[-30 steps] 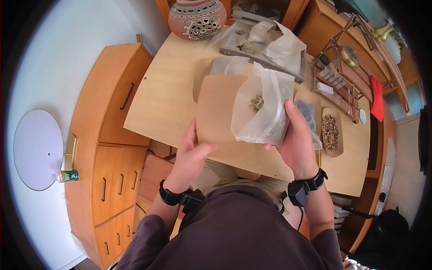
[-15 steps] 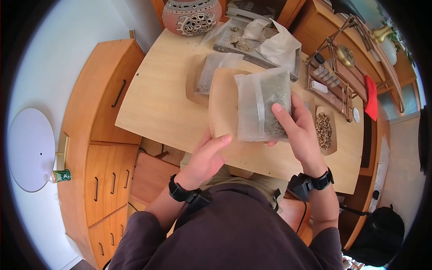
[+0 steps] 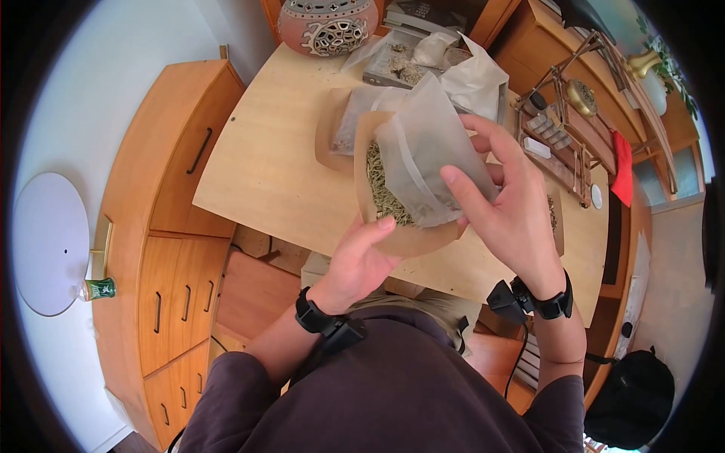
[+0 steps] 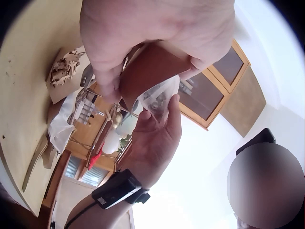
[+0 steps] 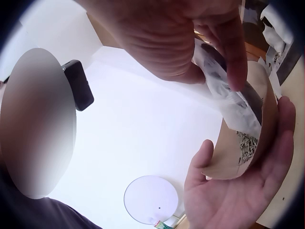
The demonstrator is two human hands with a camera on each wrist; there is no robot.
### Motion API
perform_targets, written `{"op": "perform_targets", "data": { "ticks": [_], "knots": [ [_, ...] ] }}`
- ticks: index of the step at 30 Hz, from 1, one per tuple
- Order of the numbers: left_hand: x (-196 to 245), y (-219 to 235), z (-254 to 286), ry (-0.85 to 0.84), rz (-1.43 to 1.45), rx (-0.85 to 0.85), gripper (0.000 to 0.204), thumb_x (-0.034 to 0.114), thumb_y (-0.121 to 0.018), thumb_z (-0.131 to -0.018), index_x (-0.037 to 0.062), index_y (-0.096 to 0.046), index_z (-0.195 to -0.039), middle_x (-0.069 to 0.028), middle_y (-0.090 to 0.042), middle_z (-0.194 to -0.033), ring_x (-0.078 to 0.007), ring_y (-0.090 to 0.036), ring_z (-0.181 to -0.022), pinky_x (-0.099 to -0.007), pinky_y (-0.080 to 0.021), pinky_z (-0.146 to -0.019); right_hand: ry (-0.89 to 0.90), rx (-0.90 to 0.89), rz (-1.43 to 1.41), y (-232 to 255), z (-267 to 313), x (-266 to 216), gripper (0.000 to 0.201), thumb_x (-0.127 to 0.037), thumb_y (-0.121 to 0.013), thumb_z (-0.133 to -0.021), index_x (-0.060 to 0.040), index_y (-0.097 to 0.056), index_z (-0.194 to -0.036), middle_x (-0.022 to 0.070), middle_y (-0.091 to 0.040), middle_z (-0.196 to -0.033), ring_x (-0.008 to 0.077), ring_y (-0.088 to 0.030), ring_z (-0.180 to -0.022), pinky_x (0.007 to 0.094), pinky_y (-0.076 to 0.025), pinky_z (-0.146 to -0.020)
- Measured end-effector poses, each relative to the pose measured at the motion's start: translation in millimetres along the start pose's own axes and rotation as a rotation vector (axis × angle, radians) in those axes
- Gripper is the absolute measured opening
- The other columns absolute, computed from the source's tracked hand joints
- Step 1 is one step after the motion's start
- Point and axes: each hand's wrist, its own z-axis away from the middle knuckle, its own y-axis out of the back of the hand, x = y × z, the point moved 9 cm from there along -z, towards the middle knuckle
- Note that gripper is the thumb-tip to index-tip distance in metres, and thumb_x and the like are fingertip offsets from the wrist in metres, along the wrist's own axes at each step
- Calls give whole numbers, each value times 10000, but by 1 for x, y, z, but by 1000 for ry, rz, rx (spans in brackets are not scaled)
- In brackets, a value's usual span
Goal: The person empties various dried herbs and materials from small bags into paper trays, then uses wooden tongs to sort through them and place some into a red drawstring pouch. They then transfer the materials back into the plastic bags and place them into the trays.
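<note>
The left hand [image 3: 361,260] holds a curved tan tray [image 3: 368,136] from below, its thumb over the near rim; the left wrist view shows that hand [image 4: 157,28] gripping the tray's [image 4: 150,71] sides. Greenish dried plant pieces [image 3: 384,192] lie in the tray. Above them, tilted, is a translucent bag [image 3: 434,151], pinched along its right side by the right hand [image 3: 510,196]. In the right wrist view, the bag's [image 5: 228,102] lower end reaches into the tray beside the plant pieces [image 5: 248,145].
A second tan tray [image 3: 326,143] with a bag stands behind on the table [image 3: 264,151]. Farther back are a patterned pot [image 3: 328,30] and a grey tray [image 3: 377,72] with white bags. At right stand a wooden rack [image 3: 547,155] and a tray of brown pieces [image 3: 555,219].
The right hand has tilted the bag up and rightward over the tray, and its grip has shifted to the bag's right side. Plant pieces now show in the tray, which appeared bare before.
</note>
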Motion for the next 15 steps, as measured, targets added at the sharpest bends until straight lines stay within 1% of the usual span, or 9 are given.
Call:
{"op": "perform_targets", "data": {
  "ticks": [1,3,5,8,11,14,15],
  "knots": [
    [1,-4,-1,-6,10,-7,630,273,-474,-1079,36,-283,-1631,-145,-427,-1635,-320,-423,-1507,-524,-308,-1256,47,-3,65,1,-1,-4,504,-95,-734,-951,-39,-572,-1425,129,-689,-1140,171,-718,-849,286,-570,-609],
    [0,-8,-2,-12,35,-15,627,282,-469,-1082,34,-287,-1629,-151,-429,-1635,-325,-425,-1507,-527,-306,-1257,138,23,176,3,-3,-12,496,-46,-730,-946,-40,-587,-1421,105,-682,-1154,148,-722,-920,269,-588,-654],
    [-1,-8,-4,-16,63,-15,626,287,-464,-1084,28,-289,-1627,-161,-434,-1631,-329,-429,-1504,-530,-304,-1258,229,80,264,7,-3,-21,480,-27,-743,-923,-41,-627,-1388,98,-688,-1131,155,-718,-941,284,-587,-733],
    [-3,-7,-8,1,65,-22,632,301,-458,-1082,15,-294,-1621,-179,-433,-1629,-343,-428,-1505,-532,-297,-1265,196,135,198,12,-5,-24,464,-32,-761,-902,-47,-663,-1355,79,-691,-1098,159,-703,-943,302,-566,-821],
    [-4,-7,-12,42,147,-111,568,248,-467,-1097,42,-337,-1611,-127,-477,-1605,-299,-468,-1481,-516,-337,-1246,234,165,238,18,-6,-35,471,-29,-772,-892,-54,-672,-1352,66,-686,-1088,139,-668,-890,296,-566,-809],
    [-5,-6,-14,28,138,-104,549,256,-460,-1102,35,-368,-1596,-132,-506,-1586,-296,-494,-1462,-507,-352,-1237,331,186,283,19,-5,-45,469,-1,-779,-878,-58,-691,-1335,32,-668,-1016,101,-623,-826,268,-568,-735],
    [-3,-7,-15,18,107,-84,583,280,-459,-1092,27,-340,-1604,-152,-480,-1600,-317,-469,-1478,-520,-336,-1247,309,200,235,20,-6,-45,470,10,-780,-873,-61,-695,-1330,15,-640,-975,86,-600,-808,253,-558,-704]
  ]
}}
